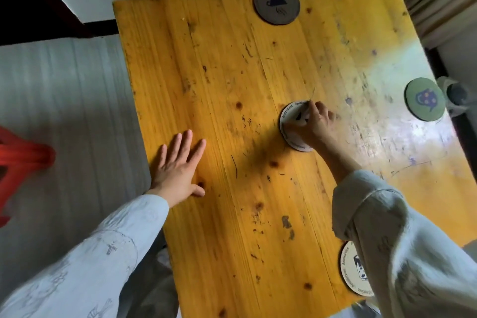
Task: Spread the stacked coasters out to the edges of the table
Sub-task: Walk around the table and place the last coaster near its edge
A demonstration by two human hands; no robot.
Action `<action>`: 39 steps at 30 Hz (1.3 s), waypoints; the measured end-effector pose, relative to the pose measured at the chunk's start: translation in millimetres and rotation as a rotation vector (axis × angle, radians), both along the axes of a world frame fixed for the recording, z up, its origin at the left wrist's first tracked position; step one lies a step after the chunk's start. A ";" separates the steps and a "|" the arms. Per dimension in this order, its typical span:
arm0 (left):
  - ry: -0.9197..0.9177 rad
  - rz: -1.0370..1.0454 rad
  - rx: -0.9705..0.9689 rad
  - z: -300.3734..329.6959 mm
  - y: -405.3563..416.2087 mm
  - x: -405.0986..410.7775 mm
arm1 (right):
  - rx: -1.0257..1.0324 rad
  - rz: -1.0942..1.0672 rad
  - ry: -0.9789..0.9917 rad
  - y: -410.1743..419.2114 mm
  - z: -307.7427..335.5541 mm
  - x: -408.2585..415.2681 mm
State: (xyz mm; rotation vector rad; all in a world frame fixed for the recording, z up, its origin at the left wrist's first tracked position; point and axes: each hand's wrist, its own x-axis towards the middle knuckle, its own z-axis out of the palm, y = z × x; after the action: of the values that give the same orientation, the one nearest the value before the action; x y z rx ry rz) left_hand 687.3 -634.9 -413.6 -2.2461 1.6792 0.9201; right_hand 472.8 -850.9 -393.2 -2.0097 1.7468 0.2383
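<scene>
A yellow wooden table, scratched and stained, filled the view. The left hand lay flat on it near the left edge, fingers spread. The right hand pressed its fingertips on a white coaster near the middle. A brown coaster with a cup design sat at the far edge, a green coaster at the right edge, and a cream coaster near the close edge, partly hidden by the right sleeve. Something red stood on the floor at left.
</scene>
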 end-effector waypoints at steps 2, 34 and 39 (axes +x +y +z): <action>0.004 0.001 -0.005 0.5 0.5 -0.6 | 0.011 0.028 0.018 14.2 2.3 6.1; 0.225 0.447 -0.216 9.1 62.9 29.9 | 0.289 -0.060 -0.225 120.2 19.6 89.4; 0.205 0.360 -0.197 9.1 66.5 41.1 | 0.296 -0.018 -0.229 119.8 21.5 114.2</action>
State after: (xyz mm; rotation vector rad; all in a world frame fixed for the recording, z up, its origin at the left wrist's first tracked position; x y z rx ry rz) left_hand 728.5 -568.4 -404.5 -2.7312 1.5268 1.1408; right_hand 587.0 -731.1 -371.7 -1.7348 1.4911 0.2360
